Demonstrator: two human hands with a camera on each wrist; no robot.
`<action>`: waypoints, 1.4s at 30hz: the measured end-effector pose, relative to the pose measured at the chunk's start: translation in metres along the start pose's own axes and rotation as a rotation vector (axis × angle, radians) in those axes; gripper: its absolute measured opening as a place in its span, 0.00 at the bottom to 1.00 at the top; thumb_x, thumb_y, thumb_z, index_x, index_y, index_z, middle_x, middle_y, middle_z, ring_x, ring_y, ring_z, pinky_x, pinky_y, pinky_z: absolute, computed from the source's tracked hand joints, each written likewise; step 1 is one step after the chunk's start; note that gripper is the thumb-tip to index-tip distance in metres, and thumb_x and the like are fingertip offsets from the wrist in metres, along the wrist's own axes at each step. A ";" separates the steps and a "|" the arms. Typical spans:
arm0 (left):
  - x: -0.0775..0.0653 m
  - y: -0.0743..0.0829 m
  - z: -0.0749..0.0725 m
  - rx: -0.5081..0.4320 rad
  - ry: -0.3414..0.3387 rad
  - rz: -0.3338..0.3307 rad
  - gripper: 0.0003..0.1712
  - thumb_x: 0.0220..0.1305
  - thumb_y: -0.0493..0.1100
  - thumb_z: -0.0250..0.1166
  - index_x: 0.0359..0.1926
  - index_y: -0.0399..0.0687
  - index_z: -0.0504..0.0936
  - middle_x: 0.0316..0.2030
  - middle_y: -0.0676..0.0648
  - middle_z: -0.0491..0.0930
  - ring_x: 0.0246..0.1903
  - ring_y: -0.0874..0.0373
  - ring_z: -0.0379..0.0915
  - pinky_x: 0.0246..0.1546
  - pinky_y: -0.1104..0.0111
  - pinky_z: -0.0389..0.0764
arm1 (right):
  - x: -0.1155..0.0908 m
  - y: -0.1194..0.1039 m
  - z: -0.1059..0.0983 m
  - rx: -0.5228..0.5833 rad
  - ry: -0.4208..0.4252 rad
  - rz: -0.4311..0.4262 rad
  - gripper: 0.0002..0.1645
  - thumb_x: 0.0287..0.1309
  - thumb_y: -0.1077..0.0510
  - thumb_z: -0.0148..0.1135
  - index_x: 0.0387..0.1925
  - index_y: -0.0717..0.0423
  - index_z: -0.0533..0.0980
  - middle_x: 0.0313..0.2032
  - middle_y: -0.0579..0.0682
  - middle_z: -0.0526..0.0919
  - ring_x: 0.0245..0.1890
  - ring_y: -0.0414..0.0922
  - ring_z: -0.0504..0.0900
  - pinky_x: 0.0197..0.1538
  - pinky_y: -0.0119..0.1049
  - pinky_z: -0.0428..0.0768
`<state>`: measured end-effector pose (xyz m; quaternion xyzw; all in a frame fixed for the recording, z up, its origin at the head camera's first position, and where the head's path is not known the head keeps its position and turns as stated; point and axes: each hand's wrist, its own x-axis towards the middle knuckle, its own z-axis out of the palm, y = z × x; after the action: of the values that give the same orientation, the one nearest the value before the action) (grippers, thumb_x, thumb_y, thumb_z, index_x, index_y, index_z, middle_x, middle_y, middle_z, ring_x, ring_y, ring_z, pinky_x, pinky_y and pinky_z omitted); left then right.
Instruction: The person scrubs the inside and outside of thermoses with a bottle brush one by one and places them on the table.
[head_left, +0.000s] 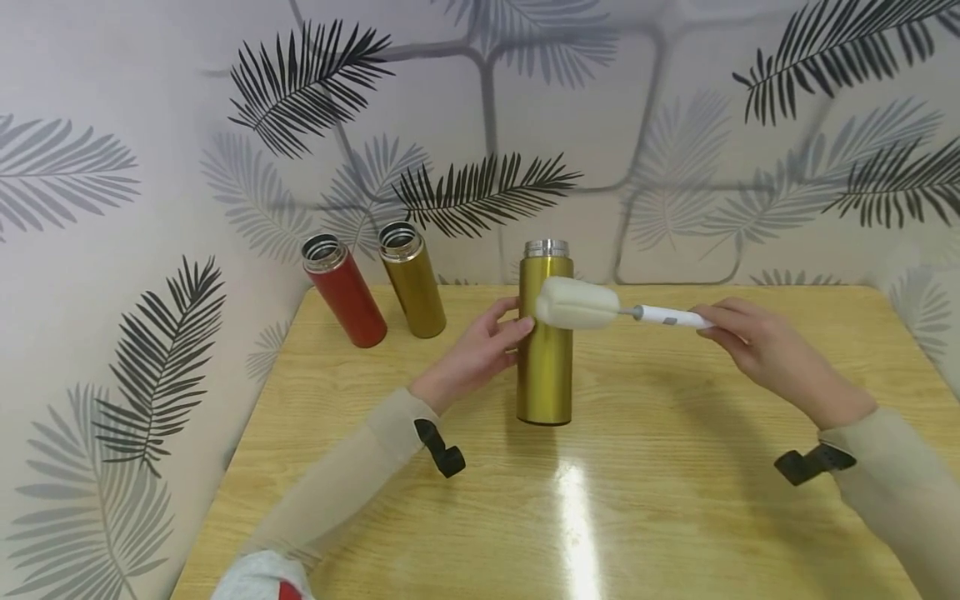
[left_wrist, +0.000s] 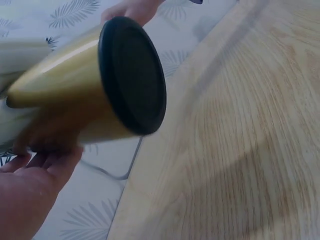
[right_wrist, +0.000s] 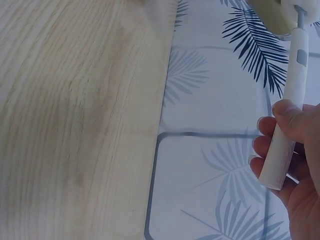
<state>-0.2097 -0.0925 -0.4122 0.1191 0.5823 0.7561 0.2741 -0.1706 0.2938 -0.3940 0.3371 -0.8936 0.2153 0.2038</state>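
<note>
In the head view my left hand (head_left: pixel 480 346) grips a tall gold thermos bottle (head_left: pixel 546 375) by its side. The bottle has a bare steel neck and no lid on it, and its dark base (left_wrist: pixel 134 75) shows whole in the left wrist view, raised off the tabletop. My right hand (head_left: pixel 772 350) holds a bottle brush by its white handle (right_wrist: pixel 285 120), thumb on one side and fingers on the other. The brush's cream sponge head (head_left: pixel 581 304) points left and overlaps the upper part of the bottle in the head view.
A red thermos bottle (head_left: pixel 347 300) and a smaller gold one (head_left: pixel 414 287) stand lidless at the back left of the wooden table (head_left: pixel 675 500). Close behind the table is a wall (head_left: pixel 562 125) with a leaf pattern.
</note>
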 end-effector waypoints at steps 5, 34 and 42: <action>-0.002 -0.002 0.003 0.117 0.038 -0.011 0.34 0.77 0.39 0.60 0.77 0.44 0.58 0.64 0.33 0.76 0.59 0.48 0.77 0.68 0.55 0.72 | 0.006 -0.002 -0.002 -0.013 0.015 0.013 0.28 0.47 0.79 0.74 0.53 0.66 0.83 0.39 0.55 0.85 0.27 0.40 0.73 0.29 0.35 0.71; 0.004 0.010 -0.002 0.004 0.136 0.001 0.32 0.83 0.46 0.52 0.79 0.43 0.55 0.69 0.33 0.69 0.67 0.43 0.69 0.65 0.41 0.73 | -0.011 -0.002 0.013 0.022 -0.065 -0.073 0.30 0.41 0.78 0.77 0.50 0.63 0.84 0.39 0.49 0.85 0.32 0.40 0.79 0.36 0.30 0.77; 0.007 0.011 -0.003 -0.126 0.223 0.076 0.26 0.84 0.45 0.50 0.76 0.50 0.56 0.64 0.37 0.73 0.65 0.47 0.70 0.61 0.49 0.74 | -0.022 0.002 0.019 0.072 -0.113 -0.131 0.21 0.73 0.51 0.57 0.50 0.64 0.84 0.40 0.49 0.85 0.33 0.37 0.77 0.33 0.29 0.75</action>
<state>-0.2198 -0.0930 -0.4036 0.0388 0.5555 0.8097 0.1854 -0.1612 0.2964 -0.4209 0.4135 -0.8714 0.2142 0.1544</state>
